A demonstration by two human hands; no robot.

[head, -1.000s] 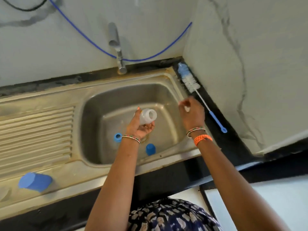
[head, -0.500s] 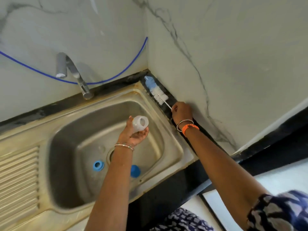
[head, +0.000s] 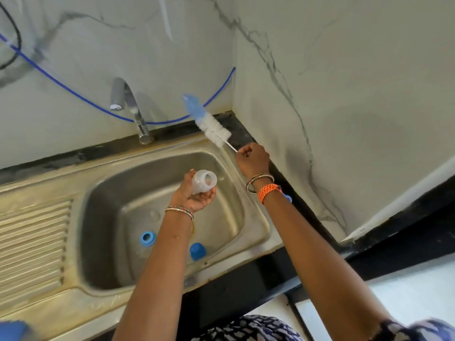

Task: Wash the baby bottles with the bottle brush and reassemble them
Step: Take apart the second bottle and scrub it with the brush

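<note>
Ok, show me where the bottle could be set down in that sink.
Bare steel lies on the far half of the sink basin, between the tap and the left hand, and on the ribbed drainboard. The near floor is crowded: blue ring and blue cap flank the left forearm.

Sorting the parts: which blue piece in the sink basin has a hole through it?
The blue ring, left of the left forearm; the blue cap shows a closed dome.

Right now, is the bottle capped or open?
Open: the bottle in the left hand shows a bare mouth with no cap.
</note>
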